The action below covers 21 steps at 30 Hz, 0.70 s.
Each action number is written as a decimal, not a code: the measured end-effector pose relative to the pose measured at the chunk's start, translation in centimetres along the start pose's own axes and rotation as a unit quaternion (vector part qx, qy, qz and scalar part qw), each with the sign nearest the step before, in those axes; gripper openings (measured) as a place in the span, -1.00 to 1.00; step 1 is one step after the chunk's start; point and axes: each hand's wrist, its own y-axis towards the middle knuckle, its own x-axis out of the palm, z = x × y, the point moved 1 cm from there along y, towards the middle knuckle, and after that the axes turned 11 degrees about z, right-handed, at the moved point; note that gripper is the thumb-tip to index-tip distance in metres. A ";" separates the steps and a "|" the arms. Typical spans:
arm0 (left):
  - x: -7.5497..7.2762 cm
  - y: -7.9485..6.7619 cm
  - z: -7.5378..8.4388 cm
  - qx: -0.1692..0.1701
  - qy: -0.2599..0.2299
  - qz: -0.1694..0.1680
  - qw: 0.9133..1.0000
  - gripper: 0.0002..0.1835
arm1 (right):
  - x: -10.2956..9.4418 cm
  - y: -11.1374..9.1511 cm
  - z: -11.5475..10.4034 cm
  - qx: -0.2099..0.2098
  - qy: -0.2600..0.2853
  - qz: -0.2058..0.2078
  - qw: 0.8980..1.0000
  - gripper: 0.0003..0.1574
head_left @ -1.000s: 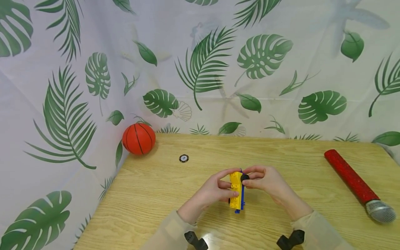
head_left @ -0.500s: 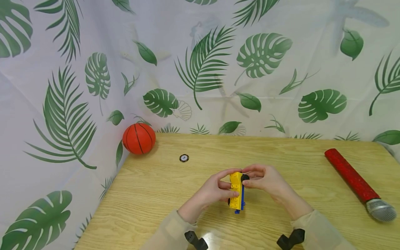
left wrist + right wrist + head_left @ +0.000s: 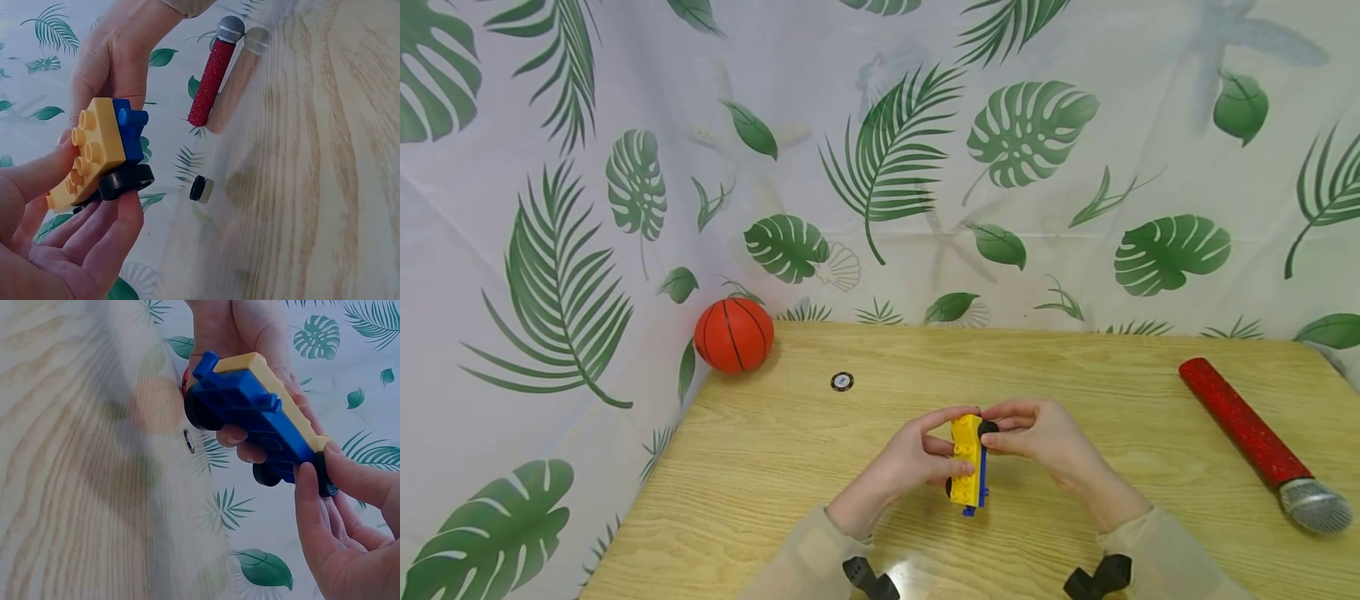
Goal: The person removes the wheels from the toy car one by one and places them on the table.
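A yellow and blue toy car point(image 3: 967, 462) of studded building blocks stands on end above the table. My left hand point(image 3: 910, 454) grips its body, thumb across the yellow side. My right hand point(image 3: 1037, 433) pinches a black wheel point(image 3: 988, 427) at the car's upper right corner between thumb and fingers. In the right wrist view the blue underside point(image 3: 262, 425) faces the camera, with a wheel point(image 3: 201, 411) at the near end and another wheel point(image 3: 267, 475) further along. The left wrist view shows the yellow studs point(image 3: 87, 150) and a black wheel point(image 3: 127, 180) close by.
A red ball with black lines point(image 3: 733, 335) sits at the table's back left corner, with a poker chip point(image 3: 842, 382) to its right. A red microphone point(image 3: 1262, 446) lies at the right. In the left wrist view a small black round piece point(image 3: 199, 187) is on the wooden table.
Both hands keep their holds on the toy car. The car's lower end has tipped very slightly; little else differs.
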 end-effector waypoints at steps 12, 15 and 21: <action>0.2 -0.1 0.1 0.012 0.025 0.037 0.999 -0.34 | 0.3 -0.2 -0.3 0.013 0.015 0.012 1.000 -0.45; 0.3 -0.1 0.1 0.010 0.027 0.042 0.999 -0.34 | 0.3 -0.1 -0.3 0.017 0.025 0.013 0.999 -0.46; 0.3 -0.1 0.2 0.016 0.038 0.052 0.998 -0.35 | 0.3 0.1 -0.2 0.020 0.035 0.015 0.999 -0.46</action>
